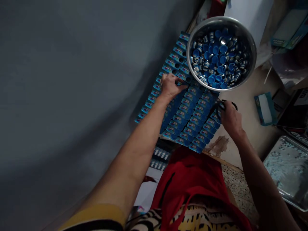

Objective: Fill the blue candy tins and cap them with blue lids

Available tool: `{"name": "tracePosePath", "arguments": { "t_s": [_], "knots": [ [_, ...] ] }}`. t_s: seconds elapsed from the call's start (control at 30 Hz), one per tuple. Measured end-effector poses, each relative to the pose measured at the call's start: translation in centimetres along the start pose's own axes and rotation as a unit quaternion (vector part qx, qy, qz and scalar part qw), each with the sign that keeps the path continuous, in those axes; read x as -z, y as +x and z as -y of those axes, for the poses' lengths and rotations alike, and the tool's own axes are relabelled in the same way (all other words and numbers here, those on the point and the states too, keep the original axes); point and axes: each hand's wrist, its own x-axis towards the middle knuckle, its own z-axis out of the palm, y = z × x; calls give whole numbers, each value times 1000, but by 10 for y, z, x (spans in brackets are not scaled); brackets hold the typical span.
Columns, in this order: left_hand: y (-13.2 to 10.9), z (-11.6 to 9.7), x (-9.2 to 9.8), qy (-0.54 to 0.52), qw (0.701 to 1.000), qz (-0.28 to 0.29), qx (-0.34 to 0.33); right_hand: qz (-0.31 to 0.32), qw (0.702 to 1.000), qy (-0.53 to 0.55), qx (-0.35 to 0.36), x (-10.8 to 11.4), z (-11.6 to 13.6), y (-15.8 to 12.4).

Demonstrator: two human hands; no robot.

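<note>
Rows of small blue printed packs (189, 119) lie close together on the table. My left hand (170, 86) rests over the upper middle of these rows. Its thumb and forefinger meet in a pinch at one pack; whether something small is between the fingertips, I cannot make out. Black-handled scissors (220, 107) are gripped in my right hand (231, 119), at the right edge of the rows. Their blades point up and left, partly hidden in shadow. Just above both hands, a steel bowl (253, 64) holds many blue and silver caps (215, 59).
A grey wall (72, 64) runs along the left side of the table. To the right are a blue-and-white box (265, 109), dark boxes, and a clear tray (286, 173) with small bits in it. More packs (160, 158) sit below the table's near edge.
</note>
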Motion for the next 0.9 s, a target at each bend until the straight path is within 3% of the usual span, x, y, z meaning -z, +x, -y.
{"name": "tracePosePath", "arguments": {
  "t_s": [0.07, 0.13, 0.23, 0.37, 0.57, 0.7, 0.9],
  "knots": [
    [0, -8, -1, 32, 999, -16, 16, -23, 997, 33, -65, -5, -39, -17],
    [0, -13, -4, 44, 998, -24, 29, -37, 993, 71, -85, -13, -72, -30],
    [1, -16, -5, 8, 999, 2, 41, -24, 988, 139, -68, -25, -89, -42],
    [4, -16, -2, -11, 998, 41, 45, 13, 983, 178, -33, -28, -46, -40],
    [7, -14, 3, 17, 998, 55, 19, 19, 998, -19, 60, -14, 45, 13],
    [4, -20, 4, 101, 993, 60, -32, 32, 994, -69, 76, -13, 59, 41],
    [3, -36, 5, 145, 984, 75, -66, 45, 993, -84, 72, -21, 56, 32]
  ]
}}
